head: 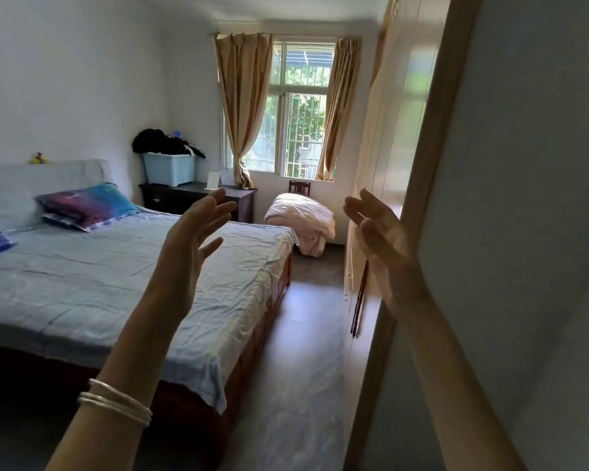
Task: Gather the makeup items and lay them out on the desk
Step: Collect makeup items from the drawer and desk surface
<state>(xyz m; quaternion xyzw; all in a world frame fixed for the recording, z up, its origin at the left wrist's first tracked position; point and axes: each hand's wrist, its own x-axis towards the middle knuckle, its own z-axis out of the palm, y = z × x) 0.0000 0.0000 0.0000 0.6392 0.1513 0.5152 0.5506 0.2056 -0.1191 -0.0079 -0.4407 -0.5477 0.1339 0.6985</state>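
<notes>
Bedroom with blue-sheeted bed, dark desk beneath curtained window.

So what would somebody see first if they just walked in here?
Probably the two raised hands up front, the left hand and right hand, both with fingers spread and holding nothing. Behind them, a big bed with a pale blue sheet fills the left side. At the far end, a bright window glows between tan curtains.

Left hand and right hand raised, palms facing, fingers loosely spread
</notes>
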